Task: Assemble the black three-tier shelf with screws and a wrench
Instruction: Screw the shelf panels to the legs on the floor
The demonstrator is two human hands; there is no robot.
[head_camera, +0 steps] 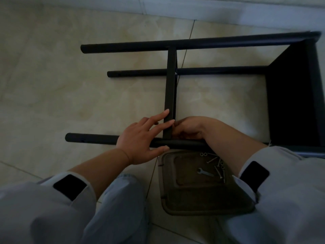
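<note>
The black shelf frame (pixel 211 42) lies on its side on the tiled floor, three round legs pointing left and one tier panel (pixel 292 99) at the right. A middle tier panel (pixel 170 85) stands edge-on between the legs. My left hand (pixel 142 138) lies over the near leg (pixel 91 138), straight fingers pressing the panel's lower edge and thumb under the leg. My right hand (pixel 190 127) is curled at the joint of panel and near leg; what its fingers hold is hidden. A small wrench (pixel 204 172) and several screws (pixel 219 167) lie in a brown tray (pixel 190 201).
The tray sits on the floor between my knees, just below the near leg. Two washers (pixel 203 154) lie at its top edge. A pale wall base (pixel 228 11) runs along the top of the view. Open floor tiles (pixel 61 76) spread to the left.
</note>
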